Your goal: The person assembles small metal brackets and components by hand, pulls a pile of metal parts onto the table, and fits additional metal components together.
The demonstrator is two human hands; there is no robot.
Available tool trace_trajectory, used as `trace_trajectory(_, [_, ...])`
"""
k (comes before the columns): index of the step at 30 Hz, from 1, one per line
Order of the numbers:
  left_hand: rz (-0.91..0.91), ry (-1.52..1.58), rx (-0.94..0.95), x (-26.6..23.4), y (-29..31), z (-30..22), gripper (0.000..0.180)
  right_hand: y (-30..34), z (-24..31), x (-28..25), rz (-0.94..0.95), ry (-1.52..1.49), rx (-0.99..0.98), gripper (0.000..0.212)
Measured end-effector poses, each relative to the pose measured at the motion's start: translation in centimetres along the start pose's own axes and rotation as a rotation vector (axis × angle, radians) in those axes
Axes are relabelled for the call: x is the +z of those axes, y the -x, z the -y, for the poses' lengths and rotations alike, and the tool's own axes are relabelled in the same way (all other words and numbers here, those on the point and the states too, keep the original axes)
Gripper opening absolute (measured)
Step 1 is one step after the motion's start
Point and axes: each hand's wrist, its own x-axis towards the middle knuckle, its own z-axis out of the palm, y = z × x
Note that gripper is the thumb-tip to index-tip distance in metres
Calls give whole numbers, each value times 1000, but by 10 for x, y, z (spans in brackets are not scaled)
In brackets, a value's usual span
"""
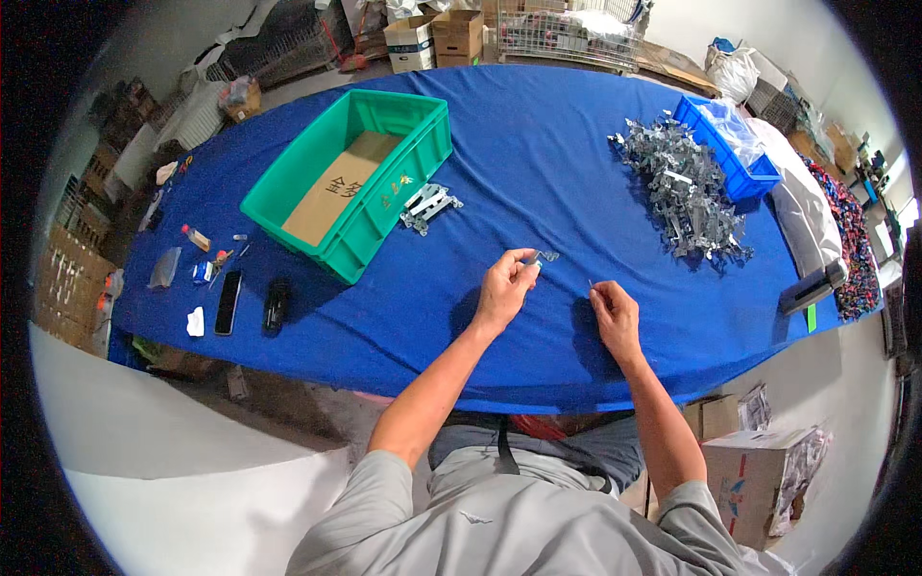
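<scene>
In my view, the left hand (504, 293) holds a small metal part (547, 256) in a narrow pinch, and it seems a little above the blue cloth (528, 125), in front of the body. The right hand (618, 315) is beside it but apart from the part, with thumb and finger close together; a thin tip seems to come out from them, but I cannot tell if this hand holds something. I judge that the step in hand is the handling of one single piece, between the heap (682, 192) of grey metal pieces at the right and the small pile (428, 205) beside the green box (360, 240) at the left. The next move, in my opinion, calls for a steady left pinch and a light, exact touch of the right fingertips, because the part looks thin and could turn or slip. Some things I cannot make out well: the near end of the part is covered by the left fingers, and its shape is too small to read. The lower pieces of the heap are hidden under the upper ones, and clear plastic (732, 132) covers what may lie in the blue box (757, 182).
</scene>
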Motion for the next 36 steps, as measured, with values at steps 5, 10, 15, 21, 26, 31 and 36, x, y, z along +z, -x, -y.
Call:
trace_trajectory(5, [3, -154, 21, 4, 4, -3, 29, 0, 5, -5, 9, -2, 28, 12])
trace_trajectory(10, [50, 21, -26, -1, -1, -9, 35, -2, 3, -5, 37, -44, 32, 12])
trace_trajectory(15, [120, -6, -103, -3, -2, -1, 41, -10, -8, -15, 106, -124, 122, 14])
trace_trajectory(21, [87, 91, -208, 10, -10, -1, 38, -42, 8, -23, 232, -310, 277, 18])
trace_trajectory(26, [26, 87, -188, 38, -23, 4, 35, -51, -10, -18, 162, -355, 240, 19])
trace_trajectory(31, [22, -2, -126, 49, -20, 7, 33, -52, -5, -22, 181, -392, 263, 19])
trace_trajectory(36, [30, -47, -71, 53, -17, 5, 32, -51, -8, -22, 170, -276, 146, 19])
